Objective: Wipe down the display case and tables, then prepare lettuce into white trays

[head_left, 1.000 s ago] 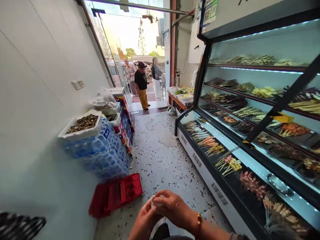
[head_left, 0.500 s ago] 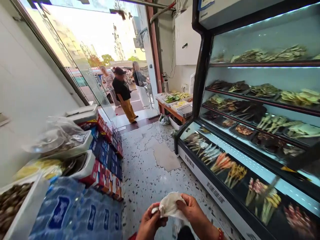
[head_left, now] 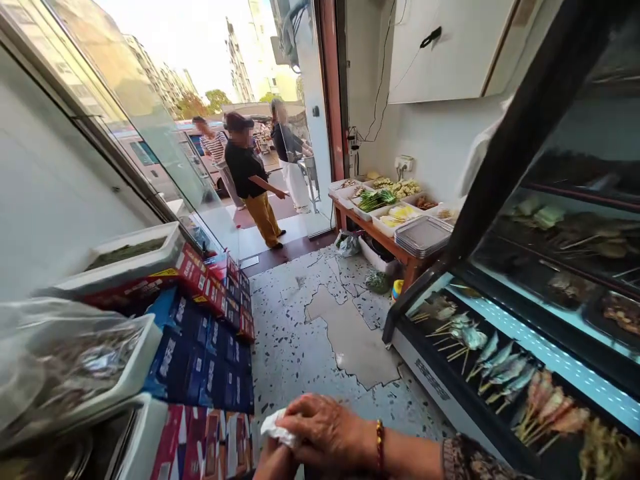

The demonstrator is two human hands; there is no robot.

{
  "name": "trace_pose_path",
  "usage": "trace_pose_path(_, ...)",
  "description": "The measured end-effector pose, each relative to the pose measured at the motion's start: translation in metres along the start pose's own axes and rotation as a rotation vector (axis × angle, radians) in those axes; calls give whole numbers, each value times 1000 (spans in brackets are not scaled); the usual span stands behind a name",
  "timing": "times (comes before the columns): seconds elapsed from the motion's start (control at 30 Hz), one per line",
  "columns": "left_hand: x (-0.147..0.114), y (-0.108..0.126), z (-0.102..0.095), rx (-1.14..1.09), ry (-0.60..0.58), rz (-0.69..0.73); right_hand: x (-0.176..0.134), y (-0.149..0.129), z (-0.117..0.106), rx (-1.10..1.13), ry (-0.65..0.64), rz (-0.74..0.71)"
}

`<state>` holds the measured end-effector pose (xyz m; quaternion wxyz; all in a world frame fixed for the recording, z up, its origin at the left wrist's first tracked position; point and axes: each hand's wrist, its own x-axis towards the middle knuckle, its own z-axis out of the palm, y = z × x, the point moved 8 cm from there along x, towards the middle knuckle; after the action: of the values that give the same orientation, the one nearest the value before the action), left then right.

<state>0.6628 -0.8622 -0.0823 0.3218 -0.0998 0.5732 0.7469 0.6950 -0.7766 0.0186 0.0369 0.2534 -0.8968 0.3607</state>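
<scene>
A crumpled white tissue or thin cloth (head_left: 279,427) is bunched between my two hands at the bottom middle. My right hand (head_left: 325,427) comes in from the right, with a bracelet (head_left: 379,445) and a patterned sleeve (head_left: 483,460) behind it. Its fingers curl over the tissue and over my left hand. Below the tissue, part of my left hand (head_left: 276,461) shows; its fingers are covered, so their hold cannot be made out.
On the right stands a display fridge (head_left: 430,377) with skewered seafood (head_left: 505,367). Stacked boxes (head_left: 200,360) and foam tubs (head_left: 145,347) line the left. Beyond the cracked floor patch (head_left: 350,340), a wooden table (head_left: 370,237) holds vegetable trays. A person (head_left: 250,173) stands at the doorway, others outside.
My view has moved forward toward the doorway. The tissue, earlier spread between both hands, is now bunched up. My right hand has moved left over my left hand.
</scene>
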Motion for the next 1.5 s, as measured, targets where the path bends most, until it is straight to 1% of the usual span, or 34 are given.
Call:
trace_pose_path(0.07,54,32,6,-71,-56,-16,45,43,-24,-37,52,36)
trace_pose_path(0.13,103,69,22,-146,-152,-72,84,86,-52,-54,123,132)
trace_pose_path(0.23,172,126,53,-170,-288,-170,121,147,-87,-28,185,292)
trace_pose_path(0.3,219,153,72,-138,-310,-234,137,187,-103,44,202,376)
trace_pose_path(0.4,290,179,98,-60,-308,-306,159,254,-124,176,250,471)
trace_pose_path(0.47,337,196,115,-6,-310,-306,182,300,-141,215,280,482)
trace_pose_path(0.53,385,216,131,21,-305,-282,213,343,-161,232,283,437)
trace_pose_path(0.6,432,241,144,24,-278,-250,249,381,-184,261,253,359)
trace_pose_path(0.67,478,267,152,26,-228,-223,286,414,-208,308,216,280)
trace_pose_path(0.73,519,290,157,38,-176,-210,317,447,-234,372,215,245)
trace_pose_path(0.77,539,301,158,44,-157,-214,329,465,-247,400,230,264)
trace_pose_path(0.8,557,309,160,51,-142,-226,337,486,-258,419,253,313)
trace_pose_path(0.83,576,316,160,61,-128,-242,342,508,-268,425,280,385)
trace_pose_path(0.9,613,327,161,95,-94,-265,342,556,-282,410,328,565)
trace_pose_path(0.97,653,338,162,153,-69,-253,334,604,-288,402,375,726)
trace_pose_path(1.03,697,348,164,209,-68,-229,325,650,-287,411,417,846)
trace_pose_path(1.13,768,358,168,272,-104,-252,316,713,-279,383,469,1008)
trace_pose_path(1.23,840,371,175,341,-171,-312,313,762,-270,350,544,1179)
trace_pose_path(1.3,885,382,182,401,-231,-357,314,784,-263,350,600,1288)
trace_pose_path(1.37,925,392,191,475,-294,-399,316,797,-257,359,652,1386)
trace_pose_path(1.43,958,400,205,548,-364,-423,318,803,-250,378,697,1466)
trace_pose_path(1.5,982,405,224,603,-434,-434,318,805,-246,401,734,1522)
